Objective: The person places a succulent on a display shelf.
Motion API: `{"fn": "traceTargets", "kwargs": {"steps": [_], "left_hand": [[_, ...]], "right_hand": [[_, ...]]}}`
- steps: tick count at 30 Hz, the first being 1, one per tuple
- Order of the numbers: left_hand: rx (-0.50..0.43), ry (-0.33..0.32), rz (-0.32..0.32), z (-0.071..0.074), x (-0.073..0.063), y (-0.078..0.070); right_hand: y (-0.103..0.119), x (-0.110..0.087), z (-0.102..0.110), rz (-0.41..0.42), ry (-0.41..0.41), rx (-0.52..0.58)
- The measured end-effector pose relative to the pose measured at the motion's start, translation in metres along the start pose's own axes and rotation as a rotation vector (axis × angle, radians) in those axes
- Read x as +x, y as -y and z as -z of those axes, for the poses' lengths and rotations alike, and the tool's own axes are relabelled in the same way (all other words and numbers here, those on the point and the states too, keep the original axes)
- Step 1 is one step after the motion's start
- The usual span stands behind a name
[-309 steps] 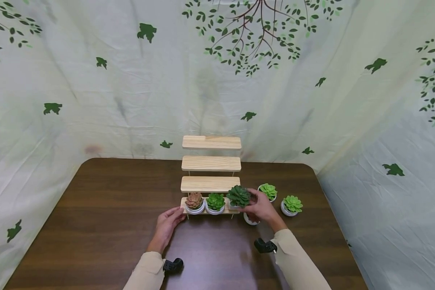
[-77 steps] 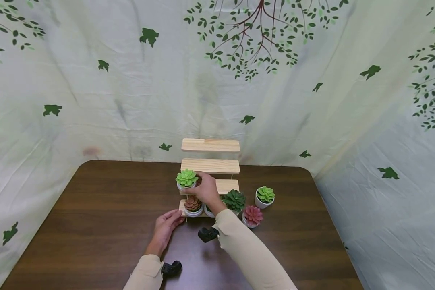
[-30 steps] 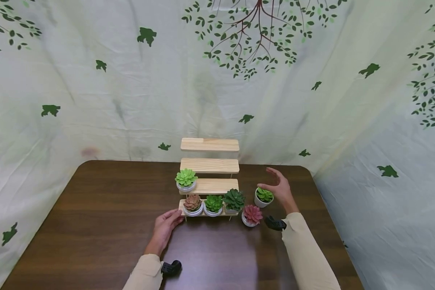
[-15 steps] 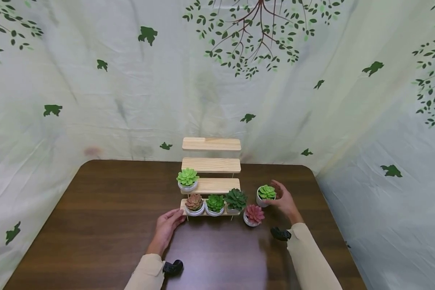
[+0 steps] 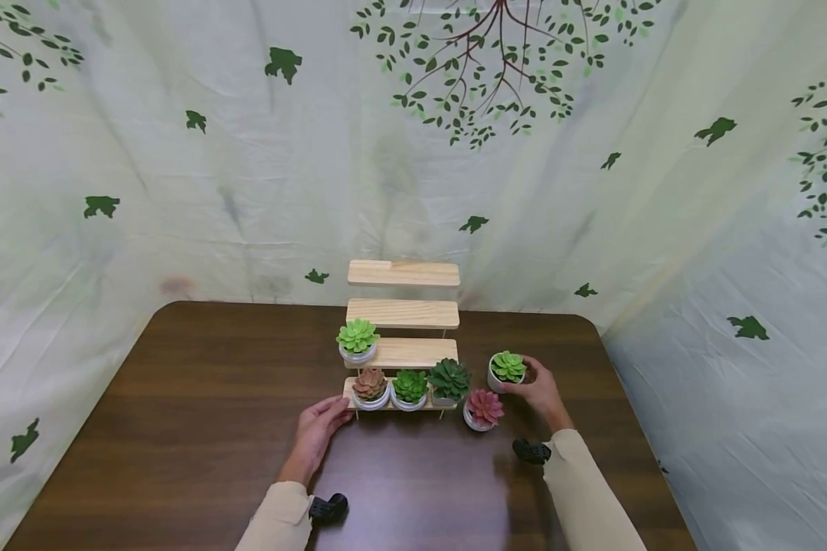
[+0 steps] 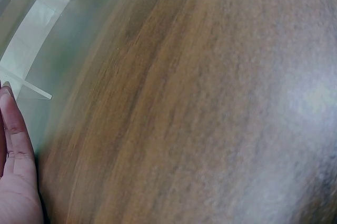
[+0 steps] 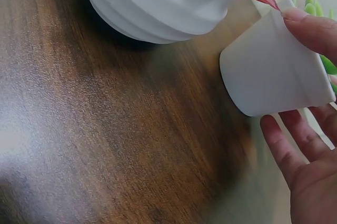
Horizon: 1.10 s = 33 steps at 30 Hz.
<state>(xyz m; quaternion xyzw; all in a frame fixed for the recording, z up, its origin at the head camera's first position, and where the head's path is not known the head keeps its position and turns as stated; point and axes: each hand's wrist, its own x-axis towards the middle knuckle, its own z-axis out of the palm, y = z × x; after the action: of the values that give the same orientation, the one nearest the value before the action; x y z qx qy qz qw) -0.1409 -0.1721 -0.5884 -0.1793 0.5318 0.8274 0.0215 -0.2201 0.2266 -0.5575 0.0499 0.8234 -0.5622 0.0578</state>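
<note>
A four-tier wooden plant shelf (image 5: 403,312) stands at the middle back of the table. My left hand (image 5: 313,432) holds the left end of its lowest tier by the fingertips. On that tier sit a brownish succulent (image 5: 370,385), a green succulent (image 5: 410,386) and a dark green succulent (image 5: 449,380), each in a white pot. A light green succulent (image 5: 357,337) occupies the left end of the second tier. To the right, my right hand (image 5: 540,390) grips another light green potted succulent (image 5: 508,367); in the right wrist view the thumb presses its white pot (image 7: 276,66) at the rim.
A pink succulent (image 5: 485,408) in a ribbed white pot (image 7: 158,8) stands on the table between the shelf and my right hand. Behind the brown table (image 5: 200,398) hangs a pale curtain (image 5: 303,176) with a leaf print.
A light green succulent has gone from the table to the second tier. My right hand has since returned right and closed round the other light green pot. The left hand stays at the shelf.
</note>
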Motion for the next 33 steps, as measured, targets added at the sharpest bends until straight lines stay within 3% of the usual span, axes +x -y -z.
{"fn": "traceTargets", "kwargs": {"steps": [8, 14, 23, 33], "left_hand": [[0.014, -0.007, 0.009, 0.000, -0.001, -0.001], [0.013, -0.011, 0.018, -0.001, -0.001, -0.001], [0.018, -0.008, 0.010, -0.001, 0.001, -0.001], [0.011, 0.002, 0.002, -0.001, 0.000, -0.002]], "right_hand": [[-0.002, 0.000, -0.001, 0.034, -0.038, 0.010], [0.010, 0.000, 0.006, 0.042, -0.054, 0.020], [0.055, 0.001, 0.019, 0.083, -0.009, 0.076], [0.105, 0.006, 0.020, 0.191, 0.047, 0.038]]}}
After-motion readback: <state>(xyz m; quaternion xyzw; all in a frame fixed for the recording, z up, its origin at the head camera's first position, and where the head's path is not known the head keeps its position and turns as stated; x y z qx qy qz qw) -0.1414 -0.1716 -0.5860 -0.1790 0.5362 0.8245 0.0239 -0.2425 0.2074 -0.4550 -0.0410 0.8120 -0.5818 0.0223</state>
